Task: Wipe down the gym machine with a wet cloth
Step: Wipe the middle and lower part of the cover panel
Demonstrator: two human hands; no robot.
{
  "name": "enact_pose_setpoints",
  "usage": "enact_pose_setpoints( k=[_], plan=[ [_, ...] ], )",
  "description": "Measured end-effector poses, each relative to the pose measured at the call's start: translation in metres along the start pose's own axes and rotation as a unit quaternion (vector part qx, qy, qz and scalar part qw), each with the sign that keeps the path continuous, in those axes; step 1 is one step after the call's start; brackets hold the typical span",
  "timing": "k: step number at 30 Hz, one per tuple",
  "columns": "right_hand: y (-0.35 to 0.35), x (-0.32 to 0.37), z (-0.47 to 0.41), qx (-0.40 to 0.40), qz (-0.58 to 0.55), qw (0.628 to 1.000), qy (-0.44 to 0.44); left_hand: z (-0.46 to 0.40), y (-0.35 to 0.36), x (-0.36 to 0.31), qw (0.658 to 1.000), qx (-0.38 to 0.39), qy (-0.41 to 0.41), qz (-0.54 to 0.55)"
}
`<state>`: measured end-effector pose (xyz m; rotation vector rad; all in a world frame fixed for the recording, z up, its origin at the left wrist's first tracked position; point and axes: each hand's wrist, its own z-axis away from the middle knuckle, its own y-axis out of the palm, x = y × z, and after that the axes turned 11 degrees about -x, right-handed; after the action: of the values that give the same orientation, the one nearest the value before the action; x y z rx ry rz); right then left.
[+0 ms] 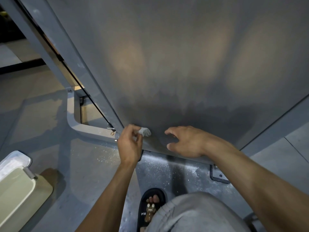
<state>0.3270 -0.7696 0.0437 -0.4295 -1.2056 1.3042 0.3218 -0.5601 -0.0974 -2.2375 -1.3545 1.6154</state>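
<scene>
A large grey metal panel of the gym machine (184, 64) fills most of the view, with a darker wet patch near its lower edge. My left hand (129, 144) pinches a small white cloth (145, 131) against the panel's bottom left corner. My right hand (187, 142) rests open on the panel just to the right, fingers spread, thumb at the lower edge.
The machine's grey frame (73, 114) with a black cable runs diagonally at left. A pale bucket with a lid (18, 186) stands on the floor at lower left. My foot in a black sandal (150, 210) stands on the speckled base plate (184, 173).
</scene>
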Motion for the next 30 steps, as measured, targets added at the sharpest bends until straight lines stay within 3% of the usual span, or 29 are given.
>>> enact_pose_setpoints(
  k=[3, 11, 18, 26, 30],
  plan=[
    [0.001, 0.000, -0.002, -0.001, 0.000, 1.000, -0.001, 0.002, 0.002, 0.009, 0.999, 0.026, -0.025, -0.021],
    [0.003, 0.005, -0.003, 0.005, 0.004, 1.000, -0.006, -0.025, -0.019, -0.023, 0.996, -0.068, 0.018, 0.049],
    [0.001, 0.007, -0.002, 0.008, 0.006, 1.000, -0.009, 0.004, 0.003, 0.025, 0.992, 0.011, -0.126, 0.025],
    [0.000, 0.008, -0.003, 0.014, 0.006, 1.000, -0.013, -0.030, -0.020, -0.008, 0.994, -0.090, -0.020, 0.066],
    [0.000, 0.010, -0.005, 0.017, 0.012, 1.000, -0.018, -0.021, -0.007, 0.006, 0.992, -0.092, -0.064, 0.056]
  ],
)
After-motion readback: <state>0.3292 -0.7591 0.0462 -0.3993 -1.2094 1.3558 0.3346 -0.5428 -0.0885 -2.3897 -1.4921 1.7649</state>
